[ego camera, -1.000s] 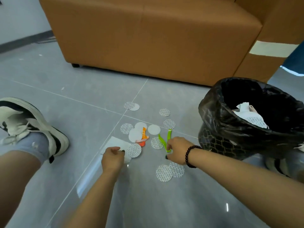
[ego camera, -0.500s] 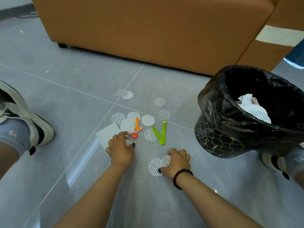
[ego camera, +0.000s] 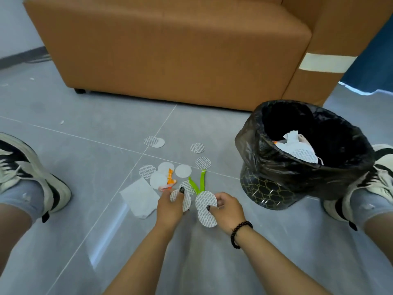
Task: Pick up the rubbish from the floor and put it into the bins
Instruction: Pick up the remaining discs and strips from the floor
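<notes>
Grey floor tiles are being littered by round paper discs, an orange scrap and a green strip before a brown sofa. Two printed discs are being pinched by the left hand, while two more discs are being gripped by the right hand. Paper rubbish is being held in the black-lined bin just to the right.

Orange sofa, black (gold-latticed) bin
</notes>
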Demonstrator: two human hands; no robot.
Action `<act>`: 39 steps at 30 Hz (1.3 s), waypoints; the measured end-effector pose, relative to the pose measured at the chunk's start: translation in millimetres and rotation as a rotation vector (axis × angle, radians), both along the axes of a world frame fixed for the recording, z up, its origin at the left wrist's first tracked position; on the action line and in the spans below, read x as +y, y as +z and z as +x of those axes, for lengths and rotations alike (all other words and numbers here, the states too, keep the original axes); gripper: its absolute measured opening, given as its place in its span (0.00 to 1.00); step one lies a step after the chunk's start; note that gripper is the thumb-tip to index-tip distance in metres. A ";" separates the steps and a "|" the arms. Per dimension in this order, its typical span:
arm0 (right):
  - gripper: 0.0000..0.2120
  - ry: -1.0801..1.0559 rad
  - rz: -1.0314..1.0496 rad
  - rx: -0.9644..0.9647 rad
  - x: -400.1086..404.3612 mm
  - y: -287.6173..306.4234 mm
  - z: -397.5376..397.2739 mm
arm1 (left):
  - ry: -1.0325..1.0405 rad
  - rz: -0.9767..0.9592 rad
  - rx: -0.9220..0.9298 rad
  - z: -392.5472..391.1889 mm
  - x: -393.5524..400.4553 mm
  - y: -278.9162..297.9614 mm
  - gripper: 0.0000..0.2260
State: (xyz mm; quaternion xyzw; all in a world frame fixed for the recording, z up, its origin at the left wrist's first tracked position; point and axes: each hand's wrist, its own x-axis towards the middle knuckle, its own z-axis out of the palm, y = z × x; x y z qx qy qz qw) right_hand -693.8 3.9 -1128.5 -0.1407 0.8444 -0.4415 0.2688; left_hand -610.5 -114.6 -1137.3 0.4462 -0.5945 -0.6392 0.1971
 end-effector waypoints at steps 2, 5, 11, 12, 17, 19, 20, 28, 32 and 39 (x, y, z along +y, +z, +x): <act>0.08 -0.023 -0.072 0.039 3.2 21.3 -6.9 | -0.015 0.086 0.077 -6.3 5.5 21.2 0.12; 0.08 -0.064 -0.185 0.050 8.4 51.5 -11.9 | -0.066 0.215 0.155 -13.0 16.8 51.5 0.13; 0.06 -0.143 -0.258 0.102 31.5 96.9 -2.9 | -0.172 0.240 0.240 -22.3 55.8 101.4 0.10; 0.05 -0.143 -0.258 0.115 38.2 104.6 -2.6 | -0.182 0.222 0.231 -24.4 64.0 108.1 0.11; 0.06 -0.101 -0.149 0.291 72.4 154.1 -14.8 | -0.225 0.101 0.252 -30.8 105.0 138.7 0.07; 0.05 -0.042 -0.092 0.354 87.3 180.1 -23.2 | -0.239 0.034 0.243 -32.0 119.5 147.2 0.06; 0.04 -0.009 -0.058 0.394 94.6 192.2 -27.1 | -0.247 0.012 0.239 -32.6 125.4 149.0 0.06; 0.03 -0.060 0.030 0.577 158.1 249.8 -93.0 | -0.328 0.049 0.182 -42.1 147.5 145.0 0.09; 0.03 -0.137 0.089 0.597 146.4 238.8 -138.2 | -0.293 0.083 0.103 -40.3 139.3 119.5 0.08; 0.18 0.117 0.419 0.617 87.1 220.7 -167.3 | -0.209 0.157 0.030 -39.7 101.5 89.1 0.08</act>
